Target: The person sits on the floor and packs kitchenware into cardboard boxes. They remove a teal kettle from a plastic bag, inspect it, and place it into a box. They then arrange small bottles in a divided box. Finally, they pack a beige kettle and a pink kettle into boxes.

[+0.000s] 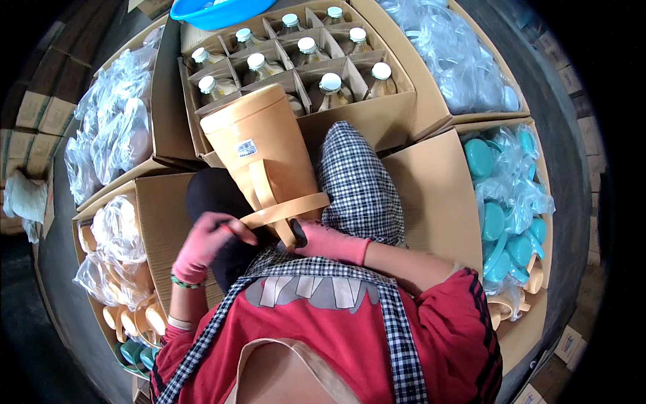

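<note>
A peach plastic jug [259, 131] lies across my lap, its wide end pointing away from me and its narrow end toward my body. A small white label sits on its side, with a strap-like side handle below. Around the narrow end is a matching peach band [296, 208] with a short tab. My left hand [207, 244], in a pink glove and slightly blurred, has its fingers curled at the band's left end. My right hand [324, 241], also gloved in pink, is closed around the jug's narrow end, its fingertips partly hidden behind the band and tab.
Ahead, a divided carton [377, 111] holds several white-capped bottles [330, 83]. A blue basin [222, 12] stands behind it. Open cartons at both sides hold bagged parts: clear bags [118, 128], peach pieces [121, 229], teal lids [494, 222] and pale bagged pieces [457, 57].
</note>
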### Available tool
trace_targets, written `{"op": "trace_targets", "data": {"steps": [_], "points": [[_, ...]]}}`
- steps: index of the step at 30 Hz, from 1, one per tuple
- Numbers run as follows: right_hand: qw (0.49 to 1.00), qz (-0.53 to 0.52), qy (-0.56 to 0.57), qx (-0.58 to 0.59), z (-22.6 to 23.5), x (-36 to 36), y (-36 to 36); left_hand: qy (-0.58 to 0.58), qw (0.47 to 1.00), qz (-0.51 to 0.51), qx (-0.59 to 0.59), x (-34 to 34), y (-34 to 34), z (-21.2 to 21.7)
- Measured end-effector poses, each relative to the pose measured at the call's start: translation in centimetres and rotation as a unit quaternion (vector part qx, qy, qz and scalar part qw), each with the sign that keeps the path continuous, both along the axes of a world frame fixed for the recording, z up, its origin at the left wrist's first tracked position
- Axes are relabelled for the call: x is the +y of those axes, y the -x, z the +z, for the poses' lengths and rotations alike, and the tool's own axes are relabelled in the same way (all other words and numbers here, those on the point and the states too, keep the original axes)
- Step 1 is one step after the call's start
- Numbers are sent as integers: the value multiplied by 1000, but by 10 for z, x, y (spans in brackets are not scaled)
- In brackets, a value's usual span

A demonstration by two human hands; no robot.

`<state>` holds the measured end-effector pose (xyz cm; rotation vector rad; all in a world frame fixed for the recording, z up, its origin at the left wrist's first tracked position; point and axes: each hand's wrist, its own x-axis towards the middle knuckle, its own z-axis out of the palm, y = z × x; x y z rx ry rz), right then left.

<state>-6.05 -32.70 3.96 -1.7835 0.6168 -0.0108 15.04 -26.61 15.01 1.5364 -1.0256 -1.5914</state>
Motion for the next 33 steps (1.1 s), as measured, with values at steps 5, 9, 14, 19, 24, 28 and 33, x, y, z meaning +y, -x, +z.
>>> {"op": "trace_targets", "data": {"steps": [5, 9, 14, 19, 24, 28, 33], "points": [[981, -49, -102, -159, 114, -60, 18, 274, 924, 254, -80, -67, -78, -15], [828, -341, 348, -278, 112, -127, -52, 226, 924, 277, 134, -142, -84, -56], [936, -318, -44, -141, 57, -211, -78, 452, 827, 11, -334, -121, 14, -12], [878, -337, 286, -187, 65, -110, -104, 192, 894, 347, 210, -168, -130, -78], [915, -289, -162, -228, 55, -188, -85, 187, 963, 193, -9, -144, -60, -40], [940, -320, -32, -117, 100, -166, -86, 258, 932, 253, 21, -138, -79, -57], [899, -325, 112, -273, 87, -135, -90, 205, 888, 134, 389, -141, -79, -45]]}}
